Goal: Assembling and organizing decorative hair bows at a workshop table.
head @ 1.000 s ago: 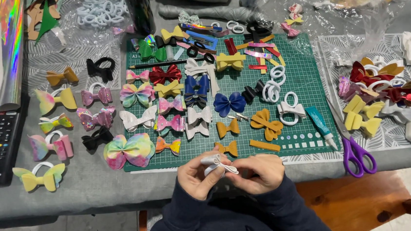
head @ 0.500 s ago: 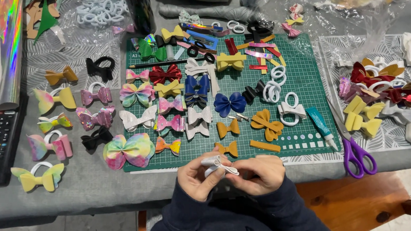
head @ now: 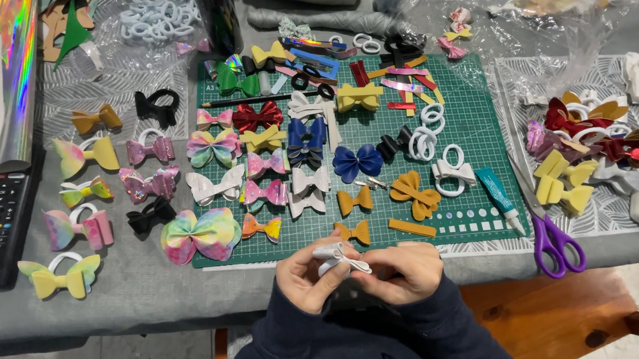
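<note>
Mid-assembly of a small white bow (head: 338, 256), pinched between fingers of left hand (head: 308, 279) and right hand (head: 406, 270), at the near table edge, just below the green cutting mat (head: 474, 114). Probably folding or binding the centre; next calls for steady pinch. Grey tablecloth (head: 138, 289) crowded with finished bows; purple scissors (head: 556, 241) and glue tube (head: 499, 197) to the right.

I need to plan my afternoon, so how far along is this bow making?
Done: dozens of finished bows lie on the green cutting mat and the grey cloth, such as the rainbow bow. In hand: both hands, left and right, pinch a small white bow. Left: loose strips like the mustard strip and plain white rings appear unused.
</note>
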